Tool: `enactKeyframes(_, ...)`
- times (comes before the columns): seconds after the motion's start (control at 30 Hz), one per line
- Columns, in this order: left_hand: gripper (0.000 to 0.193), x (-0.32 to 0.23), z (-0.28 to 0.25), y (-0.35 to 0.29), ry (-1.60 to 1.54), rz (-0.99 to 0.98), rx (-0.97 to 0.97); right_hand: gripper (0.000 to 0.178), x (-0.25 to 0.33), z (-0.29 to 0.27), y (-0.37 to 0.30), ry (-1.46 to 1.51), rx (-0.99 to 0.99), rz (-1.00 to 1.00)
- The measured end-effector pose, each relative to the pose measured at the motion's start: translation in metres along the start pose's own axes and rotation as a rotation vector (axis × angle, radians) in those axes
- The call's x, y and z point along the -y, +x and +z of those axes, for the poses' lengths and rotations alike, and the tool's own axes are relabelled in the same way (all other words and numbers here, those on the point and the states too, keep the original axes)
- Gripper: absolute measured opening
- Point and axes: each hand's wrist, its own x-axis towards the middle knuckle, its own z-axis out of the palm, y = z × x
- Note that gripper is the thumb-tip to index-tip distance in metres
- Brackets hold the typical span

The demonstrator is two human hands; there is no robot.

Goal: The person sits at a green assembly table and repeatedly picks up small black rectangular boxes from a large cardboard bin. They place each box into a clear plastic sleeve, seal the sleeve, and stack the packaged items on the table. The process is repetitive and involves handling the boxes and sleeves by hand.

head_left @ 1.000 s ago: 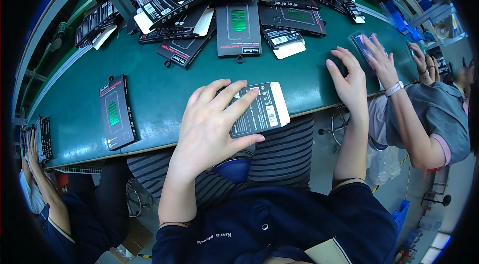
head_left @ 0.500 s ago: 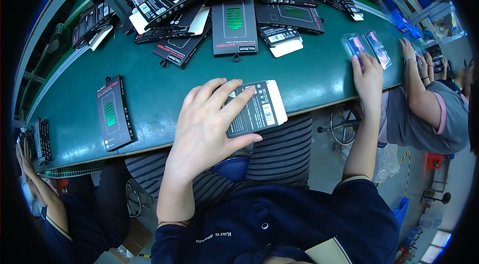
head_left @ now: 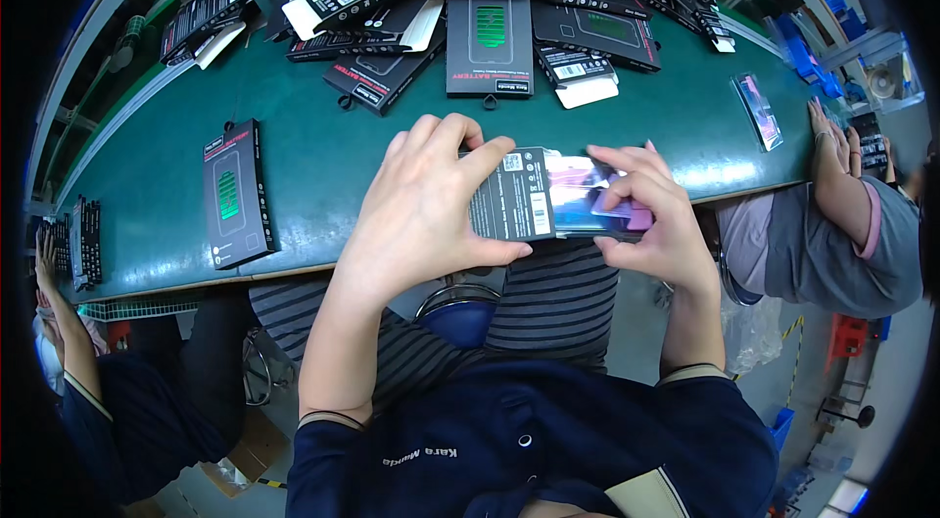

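Observation:
My left hand (head_left: pixel 411 205) is closed around a small black carton (head_left: pixel 517 197) at the table's front edge, its printed side facing up. My right hand (head_left: pixel 661 214) grips a clear plastic pack (head_left: pixel 578 193) with a shiny pink and blue content. The pack's left end meets the right-hand open end of the carton; how much of it is inside, I cannot tell. A similar clear pack (head_left: pixel 757 112) lies further right on the green table (head_left: pixel 333 161). Left of my hands rests a closed black battery box (head_left: pixel 238 195) with a green battery picture.
Black battery boxes (head_left: pixel 490 43) are piled along the table's back, several with white flaps open. More boxes (head_left: pixel 201 23) lie at the back left. Other people's hands (head_left: pixel 832 141) are at the right end, and another hand (head_left: pixel 47 268) is at the far left.
My right hand has picked up one clear pack from the right and brought it left to the carton's open end. My left hand still holds the carton. The view has shifted slightly.

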Motion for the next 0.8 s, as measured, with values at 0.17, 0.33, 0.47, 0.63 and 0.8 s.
enactKeyframes(0.17, 0.086, -0.003, 0.003, 0.007, -0.033, 0.053, -0.069, 0.046, 0.038, 0.032, 0.024, 0.446, 0.009, -0.123)
enactKeyframes(0.33, 0.088, -0.011, -0.006, 0.006, -0.258, 0.056, -0.630, 0.053, 0.070, 0.026, 0.054, 1.030, -0.491, -0.072)
enactKeyframes(0.47, 0.075, -0.008, 0.031, 0.005, -0.424, 0.208, -0.945, 0.028, 0.095, 0.037, 0.082, 1.648, -0.167, 0.013)
enactKeyframes(0.63, 0.019, -0.022, -0.003, -0.001, -1.280, 0.195, -0.758, 0.017, 0.081, 0.076, 0.098, 0.517, -0.776, -0.499)
enactKeyframes(0.8, 0.020, -0.027, -0.003, 0.004, -1.196, 0.163, -0.847, 0.014, 0.081, 0.073, 0.102, 0.888, -0.688, -0.432)
